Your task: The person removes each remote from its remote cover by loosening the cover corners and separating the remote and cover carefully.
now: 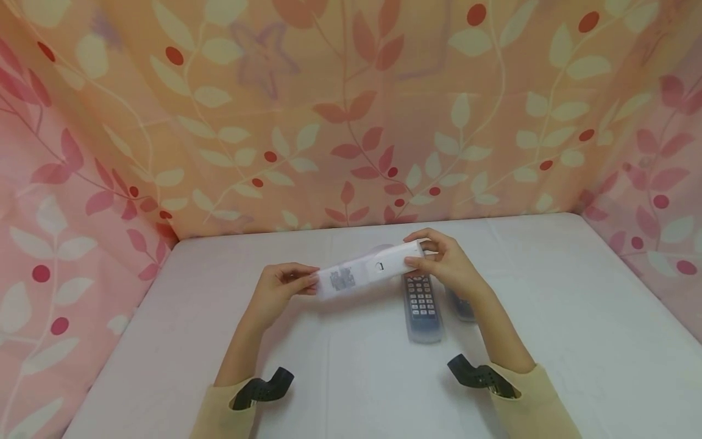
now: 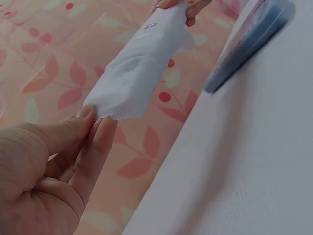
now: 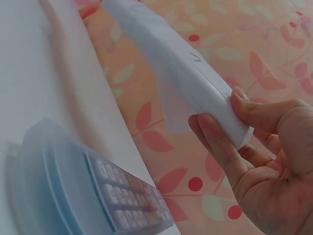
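A long white remote control [image 1: 392, 259], apparently back side up in a thin translucent sleeve, is held above the table between both hands. My left hand [image 1: 281, 289] pinches the soft sleeve end between thumb and fingers. At the other end, my right hand [image 1: 446, 262] grips the white body, thumb on one face and fingers on the other. A grey printed patch and a small dark mark show on the upper side. Below lies a dark remote [image 1: 423, 305] with pale buttons, in a clear bluish cover; its top is hidden behind the white one.
Another covered remote [image 1: 464, 308] lies partly hidden behind the right forearm. The white table [image 1: 351, 378] meets flowered cloth [image 1: 351, 122] at the back and both sides. Black wrist-worn devices [image 1: 265, 389] stick out from both sleeves.
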Motion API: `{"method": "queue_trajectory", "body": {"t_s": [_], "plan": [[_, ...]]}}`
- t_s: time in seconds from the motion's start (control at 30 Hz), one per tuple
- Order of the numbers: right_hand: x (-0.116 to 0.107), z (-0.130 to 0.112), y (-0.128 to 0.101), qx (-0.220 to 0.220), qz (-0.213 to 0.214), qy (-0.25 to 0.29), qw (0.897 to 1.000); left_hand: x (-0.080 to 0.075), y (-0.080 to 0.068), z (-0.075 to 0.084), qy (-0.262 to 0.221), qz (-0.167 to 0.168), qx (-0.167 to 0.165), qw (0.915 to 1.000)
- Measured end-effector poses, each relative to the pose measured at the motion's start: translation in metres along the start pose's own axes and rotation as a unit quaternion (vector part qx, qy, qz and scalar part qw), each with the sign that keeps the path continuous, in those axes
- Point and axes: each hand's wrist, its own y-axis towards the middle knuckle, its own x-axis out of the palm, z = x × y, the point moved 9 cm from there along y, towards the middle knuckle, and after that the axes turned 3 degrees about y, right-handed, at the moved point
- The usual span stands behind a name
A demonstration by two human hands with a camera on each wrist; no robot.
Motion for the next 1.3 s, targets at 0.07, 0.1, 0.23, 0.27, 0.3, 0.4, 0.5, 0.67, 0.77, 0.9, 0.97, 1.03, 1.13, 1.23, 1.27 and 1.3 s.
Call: {"method": "queue_trajectory", "body": {"t_s": [0.07, 0.1, 0.23, 0.27, 0.3, 0.4, 0.5, 0.67, 0.77, 0.9, 0.97, 1.03, 1.13, 1.23, 1.27, 1.3], "plan": [[-0.0002, 0.0003, 0.0000, 0.000, 0.000, 0.000, 1.000, -0.0003, 0.0001, 0.0007, 0.000, 0.002, 0.002, 1.0000], [-0.0002, 0.0006, 0.0000, 0.000, 0.000, -0.001, 1.000, -0.0004, 0.0001, 0.0011, 0.000, 0.003, 0.003, 1.0000], [-0.0004, 0.0018, -0.0005, 0.003, -0.001, 0.000, 1.000, -0.0008, -0.0001, 0.0025, 0.001, 0.005, 0.009, 0.9999], [-0.0006, 0.0022, -0.0006, 0.004, -0.001, -0.001, 1.000, -0.0008, -0.0001, 0.0029, 0.001, 0.005, 0.010, 0.9999], [-0.0009, 0.0023, -0.0006, 0.004, 0.000, 0.000, 1.000, -0.0008, 0.0000, 0.0033, 0.001, 0.005, 0.011, 0.9999], [-0.0013, 0.0023, -0.0005, 0.002, -0.001, 0.001, 1.000, -0.0008, 0.0001, 0.0042, 0.002, 0.005, 0.015, 0.9999], [-0.0015, 0.0013, -0.0004, -0.002, -0.002, 0.004, 1.000, -0.0015, 0.0000, 0.0054, 0.004, 0.007, 0.017, 0.9998], [-0.0012, -0.0004, 0.0000, -0.005, -0.004, 0.005, 1.000, -0.0031, -0.0011, 0.0075, 0.012, 0.008, 0.019, 0.9997], [-0.0014, -0.0004, 0.0000, -0.006, -0.004, -0.003, 1.000, -0.0039, -0.0017, 0.0086, 0.023, 0.009, 0.018, 0.9995], [-0.0019, -0.0003, -0.0007, -0.003, -0.002, -0.010, 1.000, -0.0051, -0.0022, 0.0093, 0.039, 0.010, 0.013, 0.9991], [-0.0020, -0.0004, -0.0012, -0.002, -0.002, -0.006, 1.000, -0.0058, -0.0024, 0.0091, 0.043, 0.011, 0.010, 0.9990], [-0.0031, -0.0006, -0.0017, -0.001, 0.000, -0.008, 1.000, -0.0063, -0.0025, 0.0091, 0.046, 0.012, 0.008, 0.9989], [-0.0043, -0.0008, -0.0020, 0.000, 0.001, -0.005, 1.000, -0.0072, -0.0024, 0.0080, 0.048, 0.013, 0.006, 0.9987], [-0.0052, -0.0013, -0.0021, -0.002, 0.001, -0.002, 1.000, -0.0075, -0.0021, 0.0072, 0.049, 0.011, 0.007, 0.9987], [-0.0051, -0.0015, -0.0021, -0.002, 0.001, 0.000, 1.000, -0.0077, -0.0020, 0.0069, 0.049, 0.010, 0.006, 0.9987], [-0.0051, -0.0017, -0.0021, -0.002, 0.000, 0.001, 1.000, -0.0078, -0.0020, 0.0069, 0.049, 0.010, 0.006, 0.9987]]}}
